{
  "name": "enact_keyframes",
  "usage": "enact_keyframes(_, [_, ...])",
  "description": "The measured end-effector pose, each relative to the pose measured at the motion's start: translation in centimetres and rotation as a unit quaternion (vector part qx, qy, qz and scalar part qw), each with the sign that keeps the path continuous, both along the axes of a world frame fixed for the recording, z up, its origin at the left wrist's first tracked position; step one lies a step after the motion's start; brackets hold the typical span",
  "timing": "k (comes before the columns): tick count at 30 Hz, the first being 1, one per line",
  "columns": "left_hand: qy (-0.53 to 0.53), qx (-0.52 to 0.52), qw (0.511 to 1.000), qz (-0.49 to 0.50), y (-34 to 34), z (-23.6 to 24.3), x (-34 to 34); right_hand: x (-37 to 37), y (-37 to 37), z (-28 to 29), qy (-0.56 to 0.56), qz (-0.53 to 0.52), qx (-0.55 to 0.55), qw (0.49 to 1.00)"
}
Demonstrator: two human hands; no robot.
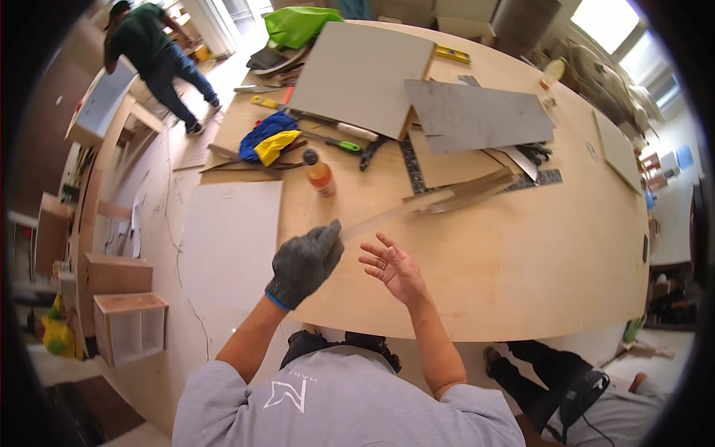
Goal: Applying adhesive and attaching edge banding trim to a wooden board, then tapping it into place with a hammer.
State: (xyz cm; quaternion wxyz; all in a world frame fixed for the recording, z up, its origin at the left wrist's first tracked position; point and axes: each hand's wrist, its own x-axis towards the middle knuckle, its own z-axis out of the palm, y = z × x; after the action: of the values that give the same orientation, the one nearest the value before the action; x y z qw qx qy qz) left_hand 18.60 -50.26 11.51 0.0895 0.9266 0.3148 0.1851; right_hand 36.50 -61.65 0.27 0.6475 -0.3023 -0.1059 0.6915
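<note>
My left hand (pixel 306 264), in a dark grey work glove with a blue cuff, is closed round the near end of a long thin strip (pixel 380 219). The strip is pale and smeared by motion, and slants up to the right over the table. Its far end meets brown strip-like pieces (pixel 469 191); whether they are one piece I cannot tell. Bare and empty, my right hand (pixel 396 270) hovers just right of the glove with its fingers spread. Beyond the glove stands a bottle of orange liquid (pixel 320 175) with a dark cap.
The light wood table (pixel 536 261) carries a large grey panel (pixel 361 78), a grey sheet (pixel 480 115), a black framing square (pixel 412 167), a blue-and-yellow cloth (pixel 269 140) and a green-handled tool (pixel 344 144). A white board (pixel 231 238) lies left. People are at far left (pixel 160 56) and lower right (pixel 596 402).
</note>
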Motion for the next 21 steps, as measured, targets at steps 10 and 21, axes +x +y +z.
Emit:
enact_keyframes(10, [-0.055,-0.092,0.989,0.1,-6.9,0.7,-15.6,-8.0,0.8,0.4,0.045,0.013,0.122,0.991])
enact_keyframes(21, [-0.197,-0.383,0.895,0.114,-9.6,-3.8,-33.5,-15.7,-4.3,-0.7,-0.08,-0.058,0.072,0.993])
